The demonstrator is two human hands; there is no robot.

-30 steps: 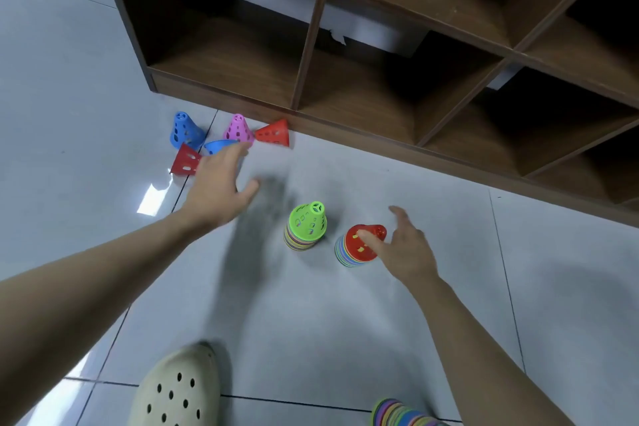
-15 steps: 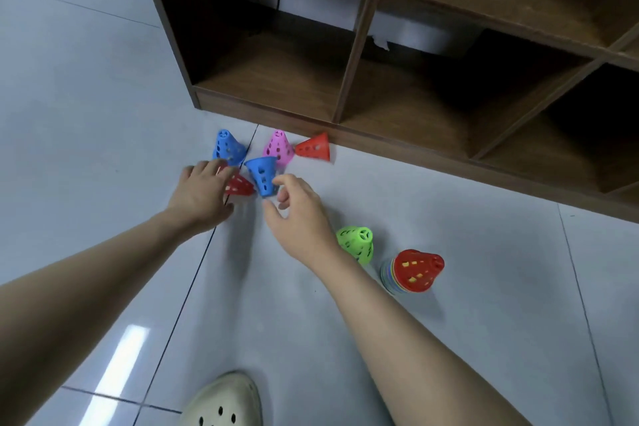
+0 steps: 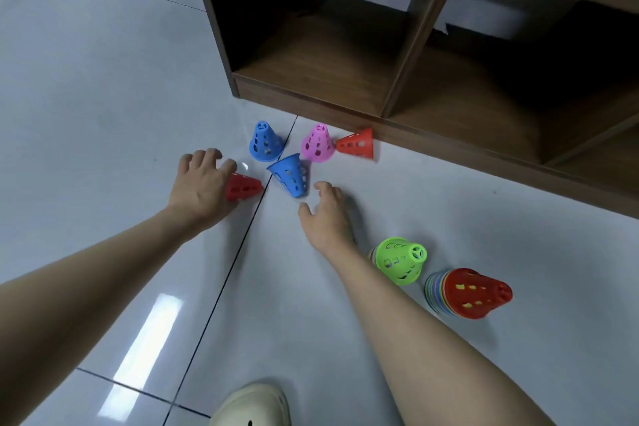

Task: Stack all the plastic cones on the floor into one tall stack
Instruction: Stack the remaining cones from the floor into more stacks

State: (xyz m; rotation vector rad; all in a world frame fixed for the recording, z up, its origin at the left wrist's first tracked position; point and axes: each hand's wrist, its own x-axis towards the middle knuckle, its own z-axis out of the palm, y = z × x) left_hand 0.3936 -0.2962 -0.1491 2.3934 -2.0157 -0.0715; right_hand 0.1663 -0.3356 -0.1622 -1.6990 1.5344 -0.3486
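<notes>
right hand (image 3: 328, 218) now off the blue cone (image 3: 288, 175), fingers loose; left hand (image 3: 200, 185) gripping red cone (image 3: 243, 187)

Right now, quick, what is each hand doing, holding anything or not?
Left hand: fingers curled over the red plastic cone lying on its side, gripping it.
Right hand: open, holding nothing, just short of the tipped blue plastic cone.

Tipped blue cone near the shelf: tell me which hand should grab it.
Right. The right hand lies open just beside the tipped blue cone, while the left hand already rests on the red cone.
</notes>
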